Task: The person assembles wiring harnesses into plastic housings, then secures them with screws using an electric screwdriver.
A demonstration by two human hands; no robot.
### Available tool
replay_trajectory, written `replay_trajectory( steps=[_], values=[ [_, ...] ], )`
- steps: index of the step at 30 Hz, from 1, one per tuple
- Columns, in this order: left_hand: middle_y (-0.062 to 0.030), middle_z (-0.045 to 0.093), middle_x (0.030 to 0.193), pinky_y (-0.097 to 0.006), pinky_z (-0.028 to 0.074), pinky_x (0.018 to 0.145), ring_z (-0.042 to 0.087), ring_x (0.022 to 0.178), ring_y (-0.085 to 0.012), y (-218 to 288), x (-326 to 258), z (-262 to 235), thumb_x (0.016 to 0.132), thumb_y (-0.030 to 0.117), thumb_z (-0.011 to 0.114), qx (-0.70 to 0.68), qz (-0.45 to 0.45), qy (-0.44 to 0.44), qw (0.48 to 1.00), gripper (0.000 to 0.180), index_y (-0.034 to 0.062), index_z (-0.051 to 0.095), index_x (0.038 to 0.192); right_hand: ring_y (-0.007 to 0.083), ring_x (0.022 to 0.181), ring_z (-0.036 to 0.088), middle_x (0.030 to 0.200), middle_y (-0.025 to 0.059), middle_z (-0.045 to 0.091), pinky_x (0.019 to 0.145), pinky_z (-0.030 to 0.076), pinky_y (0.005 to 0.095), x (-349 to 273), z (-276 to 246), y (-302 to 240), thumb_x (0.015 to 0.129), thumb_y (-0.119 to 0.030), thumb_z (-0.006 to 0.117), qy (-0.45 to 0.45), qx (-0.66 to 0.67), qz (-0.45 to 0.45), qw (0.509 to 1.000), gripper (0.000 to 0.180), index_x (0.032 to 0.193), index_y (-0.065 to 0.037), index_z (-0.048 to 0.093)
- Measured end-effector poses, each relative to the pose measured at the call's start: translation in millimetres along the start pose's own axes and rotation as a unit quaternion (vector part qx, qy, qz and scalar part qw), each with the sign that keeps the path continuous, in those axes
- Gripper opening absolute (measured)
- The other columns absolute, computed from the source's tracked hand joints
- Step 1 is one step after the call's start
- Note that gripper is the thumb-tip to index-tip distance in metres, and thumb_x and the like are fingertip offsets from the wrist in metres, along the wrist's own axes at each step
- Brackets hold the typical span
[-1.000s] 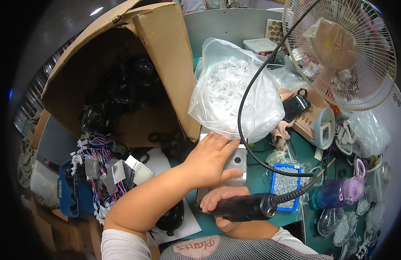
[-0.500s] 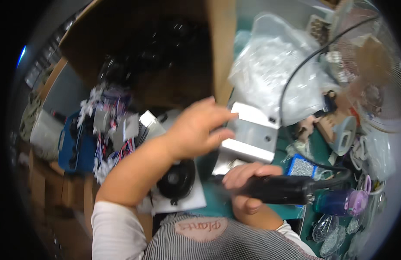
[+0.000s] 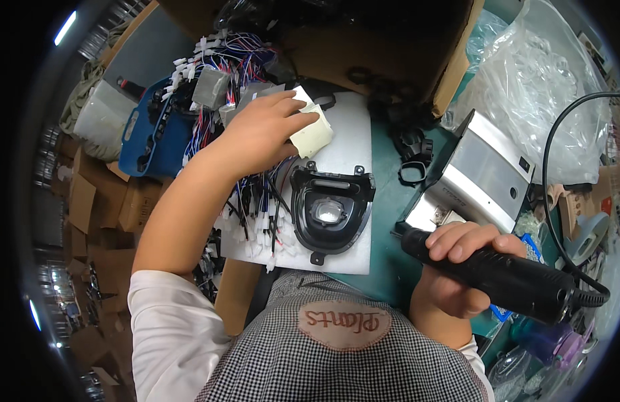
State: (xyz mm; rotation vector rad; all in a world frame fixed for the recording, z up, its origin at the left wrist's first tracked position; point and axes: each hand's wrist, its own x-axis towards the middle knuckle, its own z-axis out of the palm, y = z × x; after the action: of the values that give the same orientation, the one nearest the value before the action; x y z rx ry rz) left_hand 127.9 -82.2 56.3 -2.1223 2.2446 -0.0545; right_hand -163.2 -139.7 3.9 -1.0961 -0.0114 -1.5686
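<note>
Your green table (image 3: pixel 389 224) bears a white sheet (image 3: pixel 353 134) right of your left hand (image 3: pixel 260 130); cardboard boxes (image 3: pixel 122 194) lie beyond that forearm. Since the earlier frame, your left hand has moved from the silver box (image 3: pixel 487 177) to the cream block (image 3: pixel 313 137); the black lamp housing (image 3: pixel 331 237), below-right of it, now shows whole. Your left fingers curve over the block; whether they grip, I cannot tell. Your right hand (image 3: pixel 457 268) is wrapped around a black power tool (image 3: pixel 518 281), tip leftward.

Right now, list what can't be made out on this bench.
In the head view:
Left hand: palm hidden by its back; grip on pale block unclear.
Small blue tray: mostly hidden behind right hand and black tool.
Black cable: cut off by the right edge.
Cardboard box: cut off by the top edge.
</note>
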Motion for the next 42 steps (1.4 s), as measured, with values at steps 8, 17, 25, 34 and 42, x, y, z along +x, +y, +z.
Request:
replay_trajectory(
  steps=[8,17,25,34,42],
  values=[
    [-0.0152,0.044,0.138,-0.049,0.016,0.115,0.029,0.137,-0.0304,-4,32,29,0.054,0.031,0.085,0.161,0.035,-0.131,0.978,0.088,0.0121,0.048,0.132,0.0196,0.056,0.055,0.077,0.0095,0.051,0.055,0.052,0.0324,0,-6,10,0.081,-0.052,0.067,-0.027,-0.035,-0.031,0.999,0.068,0.12,-0.005,0.038],
    [-0.014,0.052,0.13,-0.044,0.027,0.111,0.041,0.129,-0.0297,-17,21,10,0.057,0.029,0.084,0.053,0.002,0.037,0.998,0.079,0.0055,0.051,0.125,0.0187,0.056,0.055,0.077,0.0092,0.052,0.055,0.051,0.0323,1,-6,11,0.083,-0.05,0.065,-0.012,-0.04,-0.021,0.999,0.064,0.119,-0.005,0.038],
    [-0.0118,0.059,0.118,-0.036,0.042,0.097,0.055,0.111,-0.0257,-41,-7,-26,0.06,0.028,0.086,-0.129,-0.144,0.384,0.903,0.075,0.0065,0.052,0.124,0.0207,0.059,0.058,0.075,0.011,0.055,0.057,0.053,0.0329,0,-4,11,0.077,-0.051,0.072,0.018,-0.017,0.001,1.0,0.071,0.117,-0.004,0.037],
    [-0.024,0.045,0.135,-0.038,0.04,0.101,0.048,0.123,-0.0298,-60,-62,-81,0.086,0.05,0.058,-0.395,-0.06,0.556,0.729,0.074,-0.0051,0.039,0.132,0.0219,0.058,0.058,0.077,0.0116,0.054,0.057,0.053,0.0343,-1,-7,14,0.08,-0.048,0.07,0.009,-0.026,-0.002,1.0,0.068,0.12,-0.004,0.036],
    [-0.0131,0.067,0.099,-0.037,0.049,0.081,0.064,0.088,-0.0247,3,-88,-23,0.065,0.036,0.077,-0.506,-0.047,0.16,0.846,0.055,0.0039,0.066,0.109,0.0182,0.059,0.054,0.079,0.008,0.051,0.056,0.048,0.0318,0,-10,15,0.083,-0.054,0.062,-0.032,-0.043,-0.022,0.998,0.066,0.122,-0.005,0.044]
  ],
)
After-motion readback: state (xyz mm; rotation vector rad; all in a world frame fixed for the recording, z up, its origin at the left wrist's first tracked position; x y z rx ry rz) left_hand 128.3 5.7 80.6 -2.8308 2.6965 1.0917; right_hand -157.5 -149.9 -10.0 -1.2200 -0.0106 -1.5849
